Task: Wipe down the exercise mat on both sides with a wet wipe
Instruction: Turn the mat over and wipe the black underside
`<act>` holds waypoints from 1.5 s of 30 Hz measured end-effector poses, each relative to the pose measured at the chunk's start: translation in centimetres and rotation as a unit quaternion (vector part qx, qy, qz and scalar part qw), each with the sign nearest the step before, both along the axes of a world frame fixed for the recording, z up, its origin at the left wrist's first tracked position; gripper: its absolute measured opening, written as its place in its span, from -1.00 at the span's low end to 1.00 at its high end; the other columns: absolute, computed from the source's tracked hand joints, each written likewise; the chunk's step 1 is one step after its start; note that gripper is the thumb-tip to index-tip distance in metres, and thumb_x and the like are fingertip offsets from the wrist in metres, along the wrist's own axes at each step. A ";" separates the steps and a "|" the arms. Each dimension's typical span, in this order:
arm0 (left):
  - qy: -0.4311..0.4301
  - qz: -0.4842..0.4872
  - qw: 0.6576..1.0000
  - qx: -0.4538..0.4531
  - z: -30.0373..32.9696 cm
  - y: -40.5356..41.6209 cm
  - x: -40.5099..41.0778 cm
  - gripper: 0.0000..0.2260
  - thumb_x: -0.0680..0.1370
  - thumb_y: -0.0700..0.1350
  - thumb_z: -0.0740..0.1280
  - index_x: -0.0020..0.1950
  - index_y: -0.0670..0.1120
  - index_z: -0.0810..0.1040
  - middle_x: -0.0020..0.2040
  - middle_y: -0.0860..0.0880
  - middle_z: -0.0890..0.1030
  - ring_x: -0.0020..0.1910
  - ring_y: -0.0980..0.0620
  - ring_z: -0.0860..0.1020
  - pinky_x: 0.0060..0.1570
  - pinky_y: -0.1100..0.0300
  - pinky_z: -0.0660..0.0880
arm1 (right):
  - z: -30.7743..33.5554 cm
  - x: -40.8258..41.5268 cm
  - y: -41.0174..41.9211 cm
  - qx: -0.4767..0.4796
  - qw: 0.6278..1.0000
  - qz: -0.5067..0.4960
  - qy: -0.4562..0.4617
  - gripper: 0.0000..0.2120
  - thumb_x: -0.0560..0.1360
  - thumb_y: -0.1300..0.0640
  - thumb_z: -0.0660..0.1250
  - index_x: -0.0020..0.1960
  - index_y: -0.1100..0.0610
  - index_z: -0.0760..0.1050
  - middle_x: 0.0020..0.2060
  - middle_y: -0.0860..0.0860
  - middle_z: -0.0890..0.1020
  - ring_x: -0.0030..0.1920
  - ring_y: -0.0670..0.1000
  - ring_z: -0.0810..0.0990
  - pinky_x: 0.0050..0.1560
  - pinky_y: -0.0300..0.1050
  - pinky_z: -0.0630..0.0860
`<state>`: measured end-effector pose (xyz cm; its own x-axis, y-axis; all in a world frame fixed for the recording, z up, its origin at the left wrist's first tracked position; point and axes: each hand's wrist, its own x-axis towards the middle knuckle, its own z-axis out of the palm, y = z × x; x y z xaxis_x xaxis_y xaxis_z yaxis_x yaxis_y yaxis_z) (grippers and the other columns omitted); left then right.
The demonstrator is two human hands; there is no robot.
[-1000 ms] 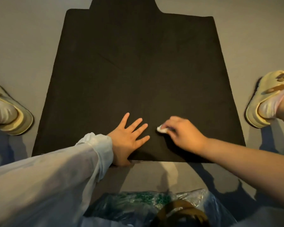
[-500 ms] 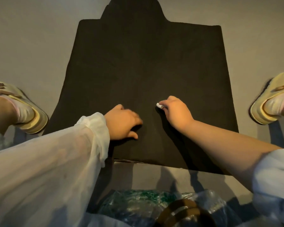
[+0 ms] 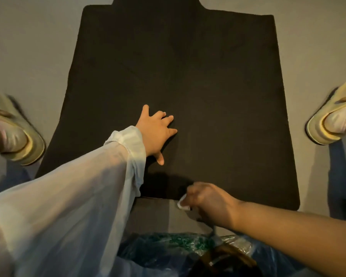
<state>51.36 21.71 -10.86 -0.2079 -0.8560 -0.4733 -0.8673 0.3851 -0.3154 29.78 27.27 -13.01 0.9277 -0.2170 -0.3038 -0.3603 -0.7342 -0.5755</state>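
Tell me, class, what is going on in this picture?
A person is crouched over a dark exercise mat spread flat on the floor. The left hand presses flat on the mat with its fingers spread. The right hand pinches a small white wet wipe at the mat's near edge. A slipper sits on each side of the mat.

Home: slippers (image 3: 332,118), bare floor (image 3: 28,47)

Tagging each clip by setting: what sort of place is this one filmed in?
Probably an indoor room at home, though little of it shows. A dark exercise mat lies flat on a plain grey floor, the person wears house slippers, and a plastic bag sits at the near edge.
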 end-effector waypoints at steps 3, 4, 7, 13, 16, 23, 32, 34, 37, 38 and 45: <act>0.081 0.019 0.994 -0.078 0.1 -1.1 -0.1 -0.45 0.47 0.36 0.13 0.35 0.12 0.40 0.36 0.03 0.40 0.31 -0.03 0.33 0.21 -0.09 0.19 | 0.5 -0.9 -1.2 0.053 0.992 -0.103 -0.047 -0.79 0.43 0.34 0.38 0.06 0.25 0.63 -0.08 0.20 0.63 -0.05 0.17 0.62 0.05 -0.05 0.54; 0.107 0.027 0.987 -0.112 0.0 -1.7 -0.1 -0.52 0.51 0.30 0.13 0.34 0.10 0.42 0.35 0.03 0.42 0.30 -0.03 0.34 0.22 -0.06 0.19 | 0.6 -0.8 -2.0 0.039 0.985 -0.157 -0.067 -0.81 0.45 0.32 0.36 0.06 0.25 0.63 -0.10 0.20 0.63 -0.06 0.17 0.62 0.03 -0.02 0.54; 0.132 0.077 0.973 -0.173 -1.0 -2.8 0.1 -0.54 0.57 0.13 0.17 0.44 0.04 0.29 0.49 -0.07 0.23 0.45 -0.06 0.19 0.39 -0.10 0.04 | 1.1 0.9 -6.7 -0.046 0.942 -0.315 -0.103 -0.78 0.49 0.31 0.32 0.11 0.20 0.62 -0.09 0.15 0.60 -0.04 0.13 0.59 0.05 -0.21 0.41; 0.148 0.102 0.957 -0.229 -4.0 -2.4 0.4 -0.54 0.57 0.12 0.06 0.44 0.02 0.32 0.51 -0.06 0.21 0.50 -0.02 0.12 0.41 -0.10 -0.16 | 0.3 8.0 -17.1 -0.123 0.840 -0.511 -0.137 -0.76 0.56 0.21 0.25 0.18 0.13 0.56 0.04 0.09 0.52 0.05 0.05 0.52 0.01 -0.31 0.31; 0.166 0.117 0.947 -0.248 -4.6 -2.2 0.3 -0.56 0.53 0.09 0.12 0.36 -0.02 0.45 0.43 -0.07 0.36 0.45 -0.03 0.26 0.41 -0.09 -0.07 | -0.4 10.6 -19.4 -0.132 0.818 -0.537 -0.158 -0.77 0.57 0.21 0.22 0.19 0.13 0.55 0.07 0.08 0.50 0.04 0.04 0.52 0.03 -0.24 0.38; 0.206 0.130 0.929 -0.280 -5.4 -2.7 0.2 -0.60 0.43 0.02 0.38 0.24 -0.07 0.57 0.33 -0.10 0.49 0.36 -0.08 0.41 0.36 -0.12 0.05 | -1.0 8.7 -27.9 -0.241 0.848 -0.470 -0.035 -0.71 0.56 0.30 0.16 0.23 0.20 0.52 0.14 0.15 0.47 0.17 0.15 0.43 0.19 -0.03 0.40; 0.190 0.131 0.936 -0.266 -5.7 -3.0 0.3 -0.60 0.47 0.05 0.30 0.28 -0.03 0.53 0.37 -0.07 0.45 0.39 -0.06 0.35 0.38 -0.10 -0.02 | -3.0 5.8 -26.3 -0.236 0.897 -0.372 0.023 -0.69 0.56 0.32 0.17 0.23 0.15 0.54 0.06 0.15 0.52 0.13 0.19 0.47 0.10 -0.02 0.41; 0.188 0.127 0.936 -0.269 -5.6 -3.1 0.4 -0.60 0.47 0.04 0.29 0.27 -0.04 0.54 0.37 -0.08 0.45 0.39 -0.06 0.36 0.38 -0.10 -0.02 | -2.6 5.0 -23.7 -0.235 0.915 -0.328 0.014 -0.73 0.56 0.29 0.18 0.18 0.15 0.56 0.02 0.13 0.53 0.10 0.17 0.49 0.04 -0.05 0.40; 0.184 0.118 0.935 -0.277 -5.8 -3.0 0.3 -0.60 0.48 0.03 0.25 0.28 -0.06 0.53 0.37 -0.10 0.45 0.39 -0.08 0.35 0.37 -0.11 -0.02 | -2.2 3.5 -18.2 -0.212 0.946 -0.244 0.016 -0.74 0.56 0.27 0.18 0.16 0.13 0.57 -0.01 0.11 0.55 0.06 0.15 0.51 0.06 -0.05 0.41; 0.182 0.118 0.936 -0.278 -5.9 -3.0 0.4 -0.60 0.49 0.03 0.23 0.29 -0.06 0.52 0.37 -0.10 0.44 0.39 -0.08 0.34 0.38 -0.11 -0.02 | -2.0 2.9 -16.1 -0.199 0.956 -0.215 0.014 -0.75 0.55 0.27 0.19 0.13 0.14 0.58 -0.03 0.11 0.55 0.03 0.14 0.52 0.07 -0.04 0.41; 0.143 0.112 0.950 -0.255 -5.8 -2.6 0.1 -0.57 0.55 0.05 0.08 0.37 -0.04 0.42 0.44 -0.08 0.34 0.45 -0.06 0.22 0.41 -0.13 -0.09 | -0.5 -1.8 -2.4 -0.034 0.994 -0.103 0.010 -0.76 0.38 0.38 0.40 0.04 0.24 0.62 -0.09 0.19 0.63 -0.05 0.21 0.60 0.01 0.13 0.53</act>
<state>51.50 19.09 -16.66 -0.0520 -0.9966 0.0638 -0.9878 0.0419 -0.1502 27.97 24.87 -13.48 0.8556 -0.4226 -0.2990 -0.5174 -0.6808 -0.5185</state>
